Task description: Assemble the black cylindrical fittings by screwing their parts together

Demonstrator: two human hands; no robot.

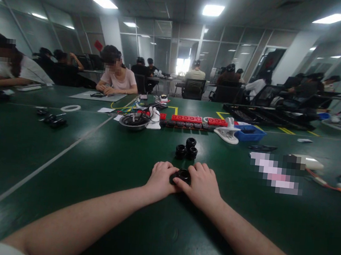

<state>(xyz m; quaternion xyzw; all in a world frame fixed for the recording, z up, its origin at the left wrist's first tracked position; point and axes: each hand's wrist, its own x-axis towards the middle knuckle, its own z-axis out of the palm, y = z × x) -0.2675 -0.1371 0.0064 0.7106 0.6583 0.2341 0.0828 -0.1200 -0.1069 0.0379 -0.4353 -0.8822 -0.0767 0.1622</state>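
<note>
My left hand [161, 178] and my right hand [206, 185] meet over the green table in front of me. Between them is a black round fitting [184, 175], like a cable gland, with its ring-shaped opening facing up. The fingers of both hands are closed around its sides, and the right thumb lies across its near edge. The fitting's lower part is hidden by the hands. Just beyond my fingertips, three similar black fittings stand close together: one at the back [191, 142], one at front left [180, 151] and one at front right [191, 153].
Farther back are red power sockets [186, 118], a white clip stand [227, 131], a blue tray [256, 135] and a dark bowl [132, 126] of cables. Black parts [54, 120] and a white ring [70, 108] lie left. A person [119, 77] sits across the table.
</note>
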